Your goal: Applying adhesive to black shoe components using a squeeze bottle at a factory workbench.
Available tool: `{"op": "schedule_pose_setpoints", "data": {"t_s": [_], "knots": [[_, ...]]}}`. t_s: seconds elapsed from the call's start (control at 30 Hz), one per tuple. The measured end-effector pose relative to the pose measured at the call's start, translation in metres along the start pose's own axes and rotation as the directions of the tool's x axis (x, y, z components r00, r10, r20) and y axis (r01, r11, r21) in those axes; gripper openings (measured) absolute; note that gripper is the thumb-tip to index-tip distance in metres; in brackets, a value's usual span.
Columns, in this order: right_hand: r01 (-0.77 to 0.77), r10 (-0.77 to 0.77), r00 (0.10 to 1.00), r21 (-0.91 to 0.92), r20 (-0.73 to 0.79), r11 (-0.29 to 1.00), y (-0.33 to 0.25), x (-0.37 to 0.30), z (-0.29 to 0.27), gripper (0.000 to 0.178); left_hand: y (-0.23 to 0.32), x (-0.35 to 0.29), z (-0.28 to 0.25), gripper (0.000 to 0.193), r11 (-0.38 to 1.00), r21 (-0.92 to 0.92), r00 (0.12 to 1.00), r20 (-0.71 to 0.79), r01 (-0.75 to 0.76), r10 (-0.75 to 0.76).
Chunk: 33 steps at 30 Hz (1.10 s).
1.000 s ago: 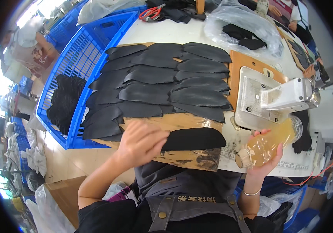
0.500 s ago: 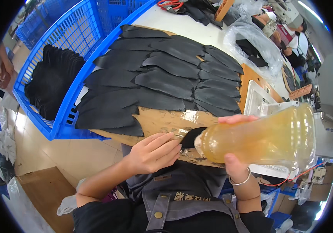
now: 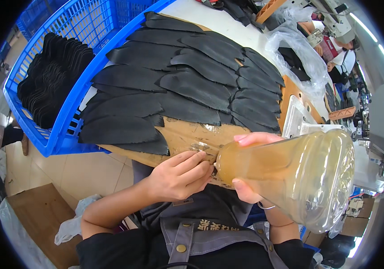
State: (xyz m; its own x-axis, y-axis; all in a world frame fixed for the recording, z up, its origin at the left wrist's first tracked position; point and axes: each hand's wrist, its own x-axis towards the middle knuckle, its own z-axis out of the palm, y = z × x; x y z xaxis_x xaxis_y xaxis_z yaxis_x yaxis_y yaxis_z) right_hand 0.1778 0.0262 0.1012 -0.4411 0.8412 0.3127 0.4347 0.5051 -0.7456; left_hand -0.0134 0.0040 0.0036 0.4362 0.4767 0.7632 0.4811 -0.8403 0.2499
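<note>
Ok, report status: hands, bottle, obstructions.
Right hand holding tilted bottle. Left hand by its narrow end, grip unclear. Bottle hides part of brown board.

Head-worn fisheye view, downward, close

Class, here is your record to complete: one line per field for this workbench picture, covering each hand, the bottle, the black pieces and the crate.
Right hand: wrapped around the clear bottle
Left hand: fingers drawn together near the bottle's narrow end; whether they pinch anything is unclear
Bottle: yellowish contents, lying sideways
Black pieces: overlapping in rows on brown cardboard
Blue crate: left of the rows, holding a black stack
</note>
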Motion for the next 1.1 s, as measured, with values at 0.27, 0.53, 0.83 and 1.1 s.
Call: {"op": "schedule_pose_setpoints", "data": {"t_s": [0.27,0.53,0.83,1.1], "knots": [[0.036,-0.058,0.994,-0.229,-0.092,0.973,0.042,-0.026,-0.037,0.062,0.001,0.004,0.001,0.018,0.999,0.037,1.000,-0.022,0.002,-0.001],[-0.127,0.043,0.804,-0.102,-0.593,0.987,0.047,-0.078,-0.069,0.072,0.002,0.006,-0.002,0.016,1.000,0.017,1.000,0.001,-0.004,0.004],[0.105,-0.079,0.959,0.083,-0.273,0.991,0.020,-0.030,0.011,0.075,0.000,0.012,-0.008,0.019,0.996,-0.083,0.993,0.112,0.038,-0.028],[0.236,-0.257,0.854,-0.104,-0.452,0.966,0.066,-0.072,-0.035,0.073,0.006,0.011,-0.005,0.021,0.999,0.033,0.994,0.107,0.029,-0.032]]}}
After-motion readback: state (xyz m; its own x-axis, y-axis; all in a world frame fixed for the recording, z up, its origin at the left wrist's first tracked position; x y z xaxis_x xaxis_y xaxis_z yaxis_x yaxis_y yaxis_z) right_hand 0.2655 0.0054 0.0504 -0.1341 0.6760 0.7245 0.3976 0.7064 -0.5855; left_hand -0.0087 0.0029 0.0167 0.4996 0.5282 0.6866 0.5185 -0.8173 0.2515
